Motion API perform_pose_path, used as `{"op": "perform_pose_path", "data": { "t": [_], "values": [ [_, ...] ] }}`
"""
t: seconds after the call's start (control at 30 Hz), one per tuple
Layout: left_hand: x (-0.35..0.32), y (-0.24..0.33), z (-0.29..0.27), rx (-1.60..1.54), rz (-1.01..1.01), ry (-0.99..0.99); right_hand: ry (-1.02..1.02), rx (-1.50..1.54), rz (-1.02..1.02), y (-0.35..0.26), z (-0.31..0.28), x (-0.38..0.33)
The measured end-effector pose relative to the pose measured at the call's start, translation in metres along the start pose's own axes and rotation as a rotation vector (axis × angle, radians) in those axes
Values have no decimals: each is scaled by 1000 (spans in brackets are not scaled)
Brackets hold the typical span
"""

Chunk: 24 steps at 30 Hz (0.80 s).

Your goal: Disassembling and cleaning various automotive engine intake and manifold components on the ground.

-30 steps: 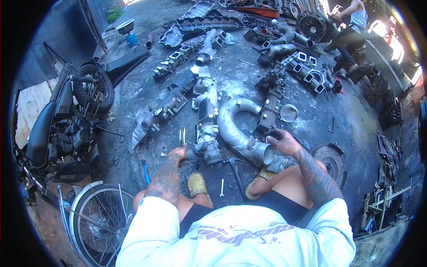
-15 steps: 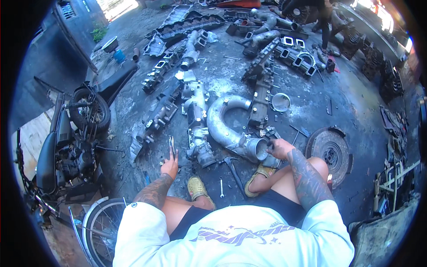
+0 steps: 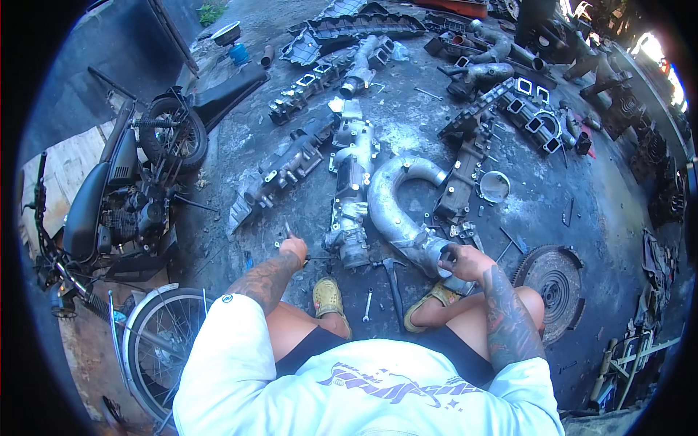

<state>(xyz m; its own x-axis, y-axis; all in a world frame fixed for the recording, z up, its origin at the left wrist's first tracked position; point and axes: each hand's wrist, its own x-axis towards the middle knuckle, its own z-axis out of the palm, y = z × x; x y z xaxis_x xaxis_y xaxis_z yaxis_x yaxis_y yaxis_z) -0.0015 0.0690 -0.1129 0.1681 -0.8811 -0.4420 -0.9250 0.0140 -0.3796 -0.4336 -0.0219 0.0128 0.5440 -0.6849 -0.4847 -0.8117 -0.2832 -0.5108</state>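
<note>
My right hand (image 3: 469,261) is closed at the near mouth of a large curved silver metal pipe (image 3: 389,203), its darkened fingers at the rim. In front of my left knee, my left hand (image 3: 293,248) is closed around a slim tool (image 3: 287,227), whose kind I cannot make out. Between the hands, a long cast engine manifold (image 3: 352,182) lies on the ground. Below it are a hammer (image 3: 395,287) with a dark handle and a small wrench (image 3: 368,305), both between my feet.
A black motorcycle (image 3: 116,211) stands at the left, with a spoked wheel (image 3: 163,349) below. At the right lie a round flywheel (image 3: 552,291) and a small metal bowl (image 3: 494,187). More manifolds (image 3: 287,163), pipes and a long ribbed cover (image 3: 363,27) spread across the far ground.
The view has turned left, so the scene sits further right. My left hand's fingers, stretched along the slim tool before, are now more folded. My right hand stays at the pipe mouth.
</note>
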Motion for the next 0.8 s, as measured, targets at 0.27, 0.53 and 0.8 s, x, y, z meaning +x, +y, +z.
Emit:
{"op": "perform_pose_path", "data": {
  "t": [0.27,0.53,0.8],
  "values": [
    [47,-52,80,-994,-356,-690,-31,-21,-32,-11,1,16],
    [-19,-56,4,-556,118,-380,-26,-37,-58,-9,2,17],
    [-61,-37,46,-1201,0,88,-15,-71,-80,-4,18,24]
  ]
}}
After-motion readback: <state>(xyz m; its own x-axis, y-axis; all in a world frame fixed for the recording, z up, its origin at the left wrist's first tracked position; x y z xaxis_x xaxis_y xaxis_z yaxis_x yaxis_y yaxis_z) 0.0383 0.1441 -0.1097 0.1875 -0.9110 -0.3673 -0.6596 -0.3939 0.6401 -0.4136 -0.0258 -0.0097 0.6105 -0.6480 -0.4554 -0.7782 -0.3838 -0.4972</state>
